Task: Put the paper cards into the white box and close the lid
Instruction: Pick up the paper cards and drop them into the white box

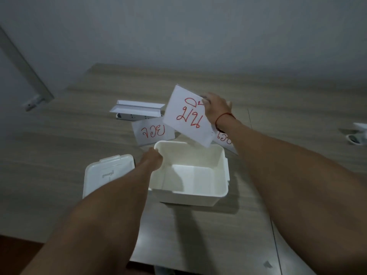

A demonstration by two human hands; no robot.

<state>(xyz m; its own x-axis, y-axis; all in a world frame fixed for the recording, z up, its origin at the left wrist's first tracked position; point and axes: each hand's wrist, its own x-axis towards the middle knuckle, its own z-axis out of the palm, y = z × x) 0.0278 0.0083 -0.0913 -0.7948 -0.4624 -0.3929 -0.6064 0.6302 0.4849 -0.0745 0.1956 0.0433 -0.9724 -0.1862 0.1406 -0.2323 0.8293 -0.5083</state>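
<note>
On the left of the wooden table lies the lid, flat and apart from the box, with its clasp tab on the far edge. It looks like light, stiff, smooth plastic, so it should lift easily by its long edges. Just right of it the left hand rests on the near-left rim of the white box; the fingers appear curled over the rim as if steadying it, though how firmly they press cannot be told. The box stands open and looks empty, with what seems a thin divider across its floor. Being light and smooth, it would likely slide on the table unless held.

Behind the box, a paper card with red writing lies flat on the table, and behind that sits a white folded carton over a power strip. Above the far rim of the box, the right hand pinches the top edge of a second card, which hangs tilted with its lower corner just over the opening. The paper is thin, limp and weightless; an edge grip suits it, and it may need angling to go in flat. A third card lies partly hidden under the right forearm.

The table is wood-grained and mostly bare, and a small white object sits at its far right. A plain grey wall stands behind, and the light is dim.
</note>
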